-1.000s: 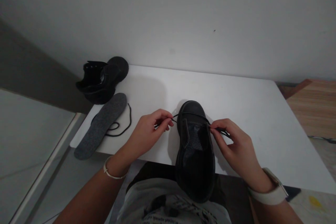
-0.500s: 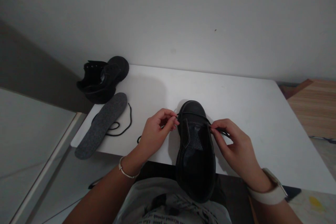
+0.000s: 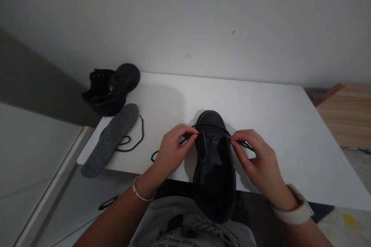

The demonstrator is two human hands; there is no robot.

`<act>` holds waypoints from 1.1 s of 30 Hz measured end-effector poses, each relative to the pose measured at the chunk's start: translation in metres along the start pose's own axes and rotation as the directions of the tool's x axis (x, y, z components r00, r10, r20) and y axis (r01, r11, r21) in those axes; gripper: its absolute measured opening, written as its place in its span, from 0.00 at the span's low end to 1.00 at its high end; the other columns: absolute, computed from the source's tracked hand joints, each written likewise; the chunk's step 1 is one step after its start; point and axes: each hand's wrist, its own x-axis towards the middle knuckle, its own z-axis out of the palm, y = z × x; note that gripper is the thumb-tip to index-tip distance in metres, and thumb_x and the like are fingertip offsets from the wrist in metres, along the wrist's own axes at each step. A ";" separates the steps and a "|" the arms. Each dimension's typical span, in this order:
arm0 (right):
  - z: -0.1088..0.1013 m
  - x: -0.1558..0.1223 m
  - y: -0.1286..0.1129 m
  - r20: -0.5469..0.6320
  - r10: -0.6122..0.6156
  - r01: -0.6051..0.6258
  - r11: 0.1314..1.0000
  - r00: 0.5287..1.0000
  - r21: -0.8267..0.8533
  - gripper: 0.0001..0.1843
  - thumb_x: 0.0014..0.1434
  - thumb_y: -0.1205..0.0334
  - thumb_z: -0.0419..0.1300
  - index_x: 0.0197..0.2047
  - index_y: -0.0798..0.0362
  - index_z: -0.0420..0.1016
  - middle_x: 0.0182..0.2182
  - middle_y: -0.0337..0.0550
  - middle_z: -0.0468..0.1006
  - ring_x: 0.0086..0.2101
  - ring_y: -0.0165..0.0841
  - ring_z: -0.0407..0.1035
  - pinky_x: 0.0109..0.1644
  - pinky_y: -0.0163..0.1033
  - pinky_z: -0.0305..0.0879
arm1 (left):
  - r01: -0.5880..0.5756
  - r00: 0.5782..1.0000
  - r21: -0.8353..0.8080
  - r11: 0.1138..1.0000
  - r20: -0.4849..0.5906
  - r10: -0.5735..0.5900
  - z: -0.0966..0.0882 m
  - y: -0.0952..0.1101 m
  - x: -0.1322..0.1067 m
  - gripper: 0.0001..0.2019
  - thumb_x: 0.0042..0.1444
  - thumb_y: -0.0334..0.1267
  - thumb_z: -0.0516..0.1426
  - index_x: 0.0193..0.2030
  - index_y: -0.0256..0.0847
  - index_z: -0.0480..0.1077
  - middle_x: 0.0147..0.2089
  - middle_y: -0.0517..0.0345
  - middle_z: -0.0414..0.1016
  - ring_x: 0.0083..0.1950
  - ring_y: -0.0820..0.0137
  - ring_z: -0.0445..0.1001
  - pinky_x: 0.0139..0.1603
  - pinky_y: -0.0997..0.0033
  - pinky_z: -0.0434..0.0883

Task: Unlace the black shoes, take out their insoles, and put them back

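Note:
A black leather shoe [image 3: 214, 162] stands toe-away at the table's front edge, its heel overhanging toward me. Across its toe runs a black shoelace [image 3: 213, 125]. My left hand [image 3: 176, 148] is closed in a pinch at the edge of the left lacing flap; the lace passes behind its fingers, and I cannot see whether the pinch also takes it in. On the other side, my right hand [image 3: 257, 158] pinches the lace close against the right flap, and a length trails under the palm. Inside, the shoe's tongue [image 3: 213, 150] shows between both flaps.
A second black shoe [image 3: 113, 88] lies at the table's far left corner. Nearer, a grey felt insole [image 3: 111, 139] overhangs the left edge, with a loose black lace [image 3: 142, 131] partly beneath it. The white table [image 3: 278, 123] meets a wall; a wooden board [image 3: 344, 115] is at right.
My left fingertips have moved from the lace beside the toe to the left flap's edge, slightly nearer me. My right hand stays pinched at the right flap. The view has shifted slightly.

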 end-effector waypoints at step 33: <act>0.007 0.021 -0.065 0.214 0.186 -0.032 0.823 0.959 -0.568 0.10 0.61 0.75 0.54 0.41 0.53 0.71 0.36 0.47 0.72 0.29 0.35 0.67 0.28 0.40 0.55 | -0.385 0.866 0.805 0.450 0.484 -0.124 0.030 0.091 0.031 0.09 0.61 0.25 0.50 0.42 0.32 0.70 0.40 0.41 0.76 0.39 0.56 0.79 0.32 0.66 0.71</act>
